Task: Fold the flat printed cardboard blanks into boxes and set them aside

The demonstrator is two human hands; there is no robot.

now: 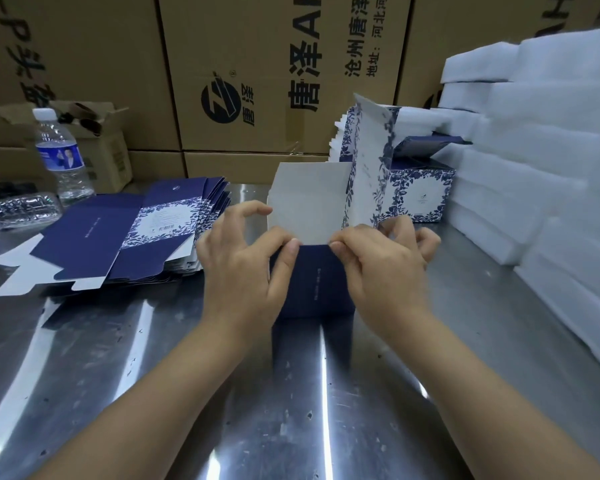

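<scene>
Head view, reading left to right: a water bottle (63,154) stands at the far left of our steel table (153,375), with the stack of flat blanks (125,237) just beside it. Our left hand (243,268) pinches the half-formed box (312,278) at its top fold, grip closed on the card. Our right hand (385,268) pinches the same fold, fingers curled around the printed side flap. A finished box (420,192) sits beyond, against the white foam slabs (541,168). We judge the risk is a crooked crease: uneven thumb pressure could buckle the white flap or tear its corner.
</scene>
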